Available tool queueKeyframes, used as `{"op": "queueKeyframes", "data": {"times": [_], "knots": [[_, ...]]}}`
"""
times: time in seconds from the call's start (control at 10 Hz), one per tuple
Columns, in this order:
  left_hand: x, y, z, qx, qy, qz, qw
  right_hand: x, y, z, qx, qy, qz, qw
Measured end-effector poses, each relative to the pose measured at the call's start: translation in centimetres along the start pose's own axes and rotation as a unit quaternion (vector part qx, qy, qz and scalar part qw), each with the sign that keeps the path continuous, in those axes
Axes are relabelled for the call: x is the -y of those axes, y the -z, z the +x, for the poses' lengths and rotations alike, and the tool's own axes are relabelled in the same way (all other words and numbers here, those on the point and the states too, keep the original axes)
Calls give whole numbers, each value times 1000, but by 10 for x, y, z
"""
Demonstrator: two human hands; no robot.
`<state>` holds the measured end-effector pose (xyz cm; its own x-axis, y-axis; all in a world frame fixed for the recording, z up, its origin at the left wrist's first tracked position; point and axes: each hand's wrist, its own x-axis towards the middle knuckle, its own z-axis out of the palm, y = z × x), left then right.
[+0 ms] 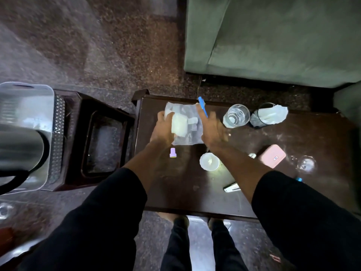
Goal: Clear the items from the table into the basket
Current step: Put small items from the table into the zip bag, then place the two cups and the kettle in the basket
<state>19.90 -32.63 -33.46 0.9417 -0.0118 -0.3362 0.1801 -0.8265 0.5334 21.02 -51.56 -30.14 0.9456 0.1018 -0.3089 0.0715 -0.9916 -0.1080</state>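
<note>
Left hand (164, 130) grips the clear plastic bag (185, 122); right hand (212, 128) pinches a blue pen (202, 106): carry both left to the basket (29, 106), keeping the bag level

Dark table (195, 194): glossy, scuffed wood. Clear plastic bag (185, 124): crinkled film. Drinking glass (236, 116): transparent glass. Basket (27, 106): translucent plastic. Kettle (21, 149): brushed metal. Sofa (273, 36): matt green cloth.

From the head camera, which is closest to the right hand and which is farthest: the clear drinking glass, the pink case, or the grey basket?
Measured from the right hand:
1. Clear drinking glass, just right of it on the table.
2. Pink rectangular case, farther right, nearer the person.
3. Grey plastic basket, far left, off the table.
</note>
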Motion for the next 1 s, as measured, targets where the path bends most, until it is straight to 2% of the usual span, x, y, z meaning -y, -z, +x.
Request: {"op": "queueKeyframes", "data": {"times": [0.1, 0.2, 0.5, 0.6, 0.7, 0.8, 0.9, 1.0], "knots": [[4, -5, -2, 12, 27, 82, 996, 1, -14, 3, 17, -8, -39, 999], [0, -8, -7, 14, 22, 209, 978, 4, -23, -7, 32, -13, -93, 995], [-17, -15, -18, -3, 53, 306, 951, -3, -25, -14, 54, -4, -84, 995], [-31, -17, -25, -25, 60, 315, 947, -10, -25, -20, 26, 8, -45, 999], [-47, -24, -34, -58, 37, 273, 959, -22, -24, -30, -43, 14, -19, 999], [-61, -38, -44, -88, -49, 159, 982, -40, -27, -41, -95, 27, 22, 995], [-83, -51, -60, -88, -106, 34, 990, -56, -22, -61, -163, 34, 108, 980], [-101, -65, -82, -101, -102, -53, 988, -70, -18, -91, -206, 1, 161, 965]]}}
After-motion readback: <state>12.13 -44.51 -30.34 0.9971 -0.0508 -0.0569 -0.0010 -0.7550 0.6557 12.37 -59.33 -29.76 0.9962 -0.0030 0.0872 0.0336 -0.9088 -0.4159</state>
